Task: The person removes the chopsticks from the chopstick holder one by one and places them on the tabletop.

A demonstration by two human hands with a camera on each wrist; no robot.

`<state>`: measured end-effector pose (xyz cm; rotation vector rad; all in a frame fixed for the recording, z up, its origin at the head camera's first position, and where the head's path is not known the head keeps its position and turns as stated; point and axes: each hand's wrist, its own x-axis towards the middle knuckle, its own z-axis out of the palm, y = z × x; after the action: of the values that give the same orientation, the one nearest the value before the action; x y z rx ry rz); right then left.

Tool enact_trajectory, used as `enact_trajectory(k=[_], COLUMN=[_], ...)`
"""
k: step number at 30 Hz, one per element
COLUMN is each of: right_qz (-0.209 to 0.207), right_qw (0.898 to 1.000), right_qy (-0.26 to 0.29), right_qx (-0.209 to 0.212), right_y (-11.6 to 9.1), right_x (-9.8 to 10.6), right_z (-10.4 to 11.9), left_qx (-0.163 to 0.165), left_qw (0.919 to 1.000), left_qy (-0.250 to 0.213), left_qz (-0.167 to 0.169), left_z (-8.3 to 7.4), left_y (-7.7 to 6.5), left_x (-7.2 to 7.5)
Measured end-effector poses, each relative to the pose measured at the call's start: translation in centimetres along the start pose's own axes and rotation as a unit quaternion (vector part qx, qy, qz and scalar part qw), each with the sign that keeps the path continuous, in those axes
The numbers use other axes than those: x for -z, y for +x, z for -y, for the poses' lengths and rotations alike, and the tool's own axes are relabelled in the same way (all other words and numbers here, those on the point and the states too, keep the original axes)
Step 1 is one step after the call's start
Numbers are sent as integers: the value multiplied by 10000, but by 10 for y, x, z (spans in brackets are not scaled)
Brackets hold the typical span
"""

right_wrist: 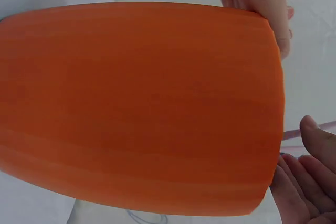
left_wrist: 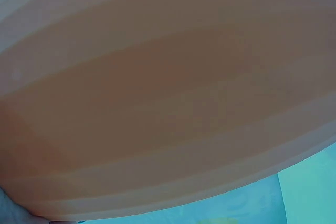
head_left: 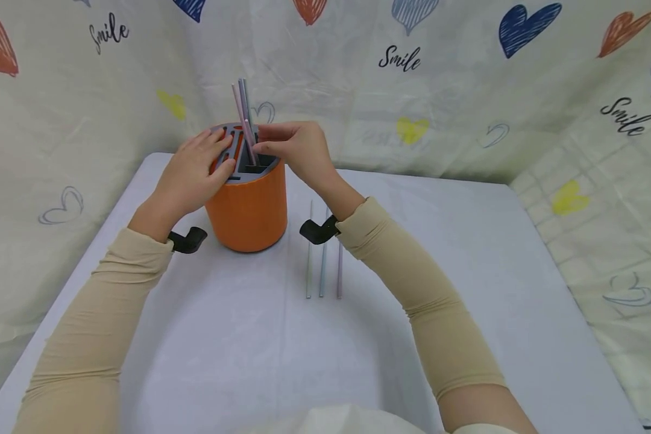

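An orange round holder (head_left: 248, 211) with a grey slotted top (head_left: 244, 176) stands at the back left of the table. Several thin straws (head_left: 242, 99), pink and bluish, rise out of its slots. My left hand (head_left: 195, 166) rests on the holder's left rim, fingers spread over the slotted top. With thumb and fingers, my right hand (head_left: 298, 147) pinches a pink straw (head_left: 251, 144) low, just over the slots. In the right wrist view, my right thumb (right_wrist: 315, 137) lies against a straw beside the holder's edge. The left wrist view is filled by the holder's wall (left_wrist: 168, 87).
Three more straws, greenish (head_left: 309, 265), blue (head_left: 322, 271) and purple (head_left: 340, 271), lie side by side on the white table (head_left: 222, 349), partly under my right wrist. A cloth (head_left: 336, 78) printed with hearts hangs behind the table.
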<state>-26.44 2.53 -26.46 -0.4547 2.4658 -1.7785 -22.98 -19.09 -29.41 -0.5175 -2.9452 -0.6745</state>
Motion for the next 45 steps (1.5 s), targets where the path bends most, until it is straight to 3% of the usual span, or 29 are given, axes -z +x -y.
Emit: enact_trajectory(k=[6,10,15,21,24,28,34,39,42,45], right_qz=[46,45,315,56,-118,-438,-953,-1597,-1959,-2096], right_qw=[9970,9931,9882,9887,9918,9891,9673,9402,9227,9178], right_qy=[-774,-1134,-1451,-1430,-1059,-351,730,1902,2342,2564], right_qx=[41,302,382,449,700,1364,2233,2332,2355,2190], right_y=[8,9,10,7,3,-7,-21,-31,-36,-37], right_x=[-10,-11,-13,-10,-3,10,35,63,83,102], right_z=[4,6,9,17,30,53,85,100,99,87], left_qx=[-4,-6,-15,-51,-66,-72,-32,-36,-41,-32], left_qw=[10000,10000,10000,10000,10000,9999,10000,9999,9999,9999], left_qy=[-41,-45,-52,-55,-67,-71,-41,-16,-15,-13], left_qz=[14,24,15,3,-29,-82,-82,-102,-124,-129], left_z=[0,-2,-2,-2,-1,0,-1,-2,-2,-1], left_y=[0,0,1,2,2,0,0,-1,-1,-1], left_x=[-1,0,1,-1,-2,-1,-1,-1,-2,-3])
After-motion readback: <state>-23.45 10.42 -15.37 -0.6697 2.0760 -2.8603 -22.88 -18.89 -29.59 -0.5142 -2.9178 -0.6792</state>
